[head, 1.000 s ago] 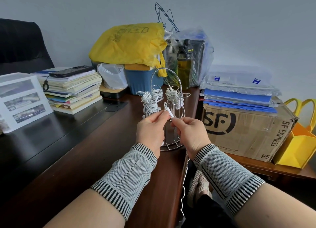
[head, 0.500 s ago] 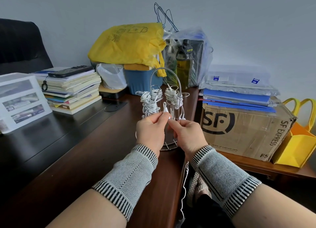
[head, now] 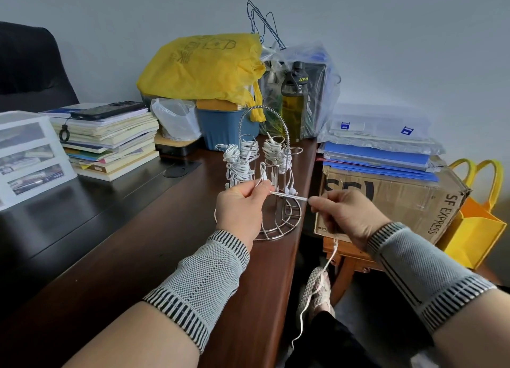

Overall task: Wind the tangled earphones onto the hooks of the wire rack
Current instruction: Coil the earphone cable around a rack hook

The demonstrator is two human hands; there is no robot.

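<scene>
One head-worn camera looks forward and down, close over the desk (head: 110, 243); wide-angle.

Two bare forearms, each wrapped from wrist to mid-forearm in a knitted cuff. Left cuff (head: 205, 282) woven in a fine grey-and-white check, edged at both ends with a band of short black-and-white upright stripes. Right cuff (head: 422, 271) of the same knit, darker grey in its weave, with thin black lines running lengthwise near the wrist and the same striped bands at both ends. Left hand (head: 239, 206) and right hand (head: 349, 216) uncovered, no rings or watch in view. Below, dark trousers (head: 328, 340) and a woven shoe (head: 316, 293) in a pale-and-dark lattice pattern.
</scene>
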